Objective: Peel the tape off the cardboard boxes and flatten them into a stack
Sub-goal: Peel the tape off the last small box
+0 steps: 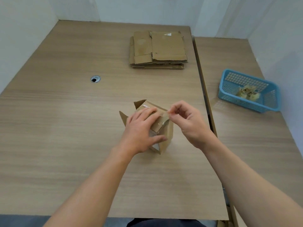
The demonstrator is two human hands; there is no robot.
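Head — left hand point(141, 128): box point(167, 135) — right point(190, 122): tape point(166, 114)

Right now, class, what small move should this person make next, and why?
Probably pull the tape off toward the right: the right hand pinches its lifted end, and the left hand holds the small box steady.

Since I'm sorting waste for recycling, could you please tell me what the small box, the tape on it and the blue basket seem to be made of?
The small box: brown cardboard, matt, judging by its dull faces and creased flaps. The tape: probably clear plastic film; it shines and cardboard shows through. The basket: likely moulded blue plastic, with gridded, perforated walls.
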